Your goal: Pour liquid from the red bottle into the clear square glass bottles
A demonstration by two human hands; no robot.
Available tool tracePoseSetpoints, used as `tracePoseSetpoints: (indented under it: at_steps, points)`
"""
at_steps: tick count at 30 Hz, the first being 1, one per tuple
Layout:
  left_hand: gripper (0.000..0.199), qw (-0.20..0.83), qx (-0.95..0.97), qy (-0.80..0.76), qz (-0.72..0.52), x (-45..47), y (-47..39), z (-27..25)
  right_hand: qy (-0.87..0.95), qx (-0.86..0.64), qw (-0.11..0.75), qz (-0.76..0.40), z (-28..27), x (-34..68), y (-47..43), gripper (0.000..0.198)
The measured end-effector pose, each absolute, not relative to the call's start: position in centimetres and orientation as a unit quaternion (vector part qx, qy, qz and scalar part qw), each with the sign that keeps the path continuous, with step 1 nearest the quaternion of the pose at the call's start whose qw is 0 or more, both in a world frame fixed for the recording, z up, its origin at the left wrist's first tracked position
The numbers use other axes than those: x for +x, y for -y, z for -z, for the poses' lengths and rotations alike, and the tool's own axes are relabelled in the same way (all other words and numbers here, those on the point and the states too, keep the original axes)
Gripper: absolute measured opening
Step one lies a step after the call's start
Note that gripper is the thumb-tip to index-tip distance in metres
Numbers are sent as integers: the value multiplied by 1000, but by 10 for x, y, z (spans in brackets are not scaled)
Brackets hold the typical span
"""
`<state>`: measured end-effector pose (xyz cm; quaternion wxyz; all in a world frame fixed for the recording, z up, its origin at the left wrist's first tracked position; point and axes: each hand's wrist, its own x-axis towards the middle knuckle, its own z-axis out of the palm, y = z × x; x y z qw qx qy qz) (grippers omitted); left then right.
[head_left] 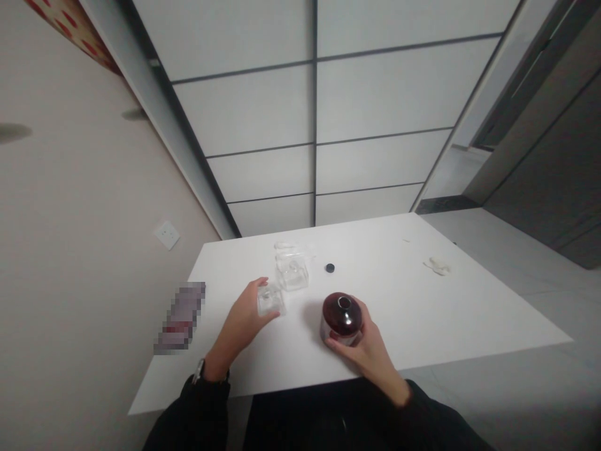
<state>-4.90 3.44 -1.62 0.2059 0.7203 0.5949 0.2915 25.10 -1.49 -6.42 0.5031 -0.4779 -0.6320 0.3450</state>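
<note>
My right hand point(359, 344) is wrapped round a dark red bottle point(342, 316) with a round open mouth on top. The bottle is upright over the near part of the white table. My left hand point(251, 316) grips a small clear square container point(271, 300) between thumb and fingers. Just beyond it stands another clear square container point(293, 274), with more clear pieces point(288, 250) behind that, too faint to make out. A small black cap point(330, 268) lies on the table past the bottle.
The white table point(389, 275) meets a wall on its left. A pixelated flat item point(181, 317) lies at the left edge. A crumpled whitish scrap point(437, 266) is at the right. White panelled doors point(263, 113) rise behind the table.
</note>
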Motion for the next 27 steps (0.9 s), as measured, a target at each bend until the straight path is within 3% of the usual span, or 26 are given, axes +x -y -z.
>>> tracePoseSetpoints:
  at_steps: [6, 12, 17, 27]
  points:
    - [61, 250, 713, -577, -311, -11, 24, 33, 679, -512, 468, -241, 57, 292, 25, 76]
    - [87, 348, 650, -609, -293, 24, 40, 43, 755, -484, 410, -168, 41, 312, 26, 78]
    - [74, 334, 661, -609, -284, 30, 34, 42, 803, -454, 359, -140, 22, 311, 23, 80]
    - [78, 314, 689, -578, -305, 27, 29, 46, 870, -407, 277, -29, 2, 308, 11, 70]
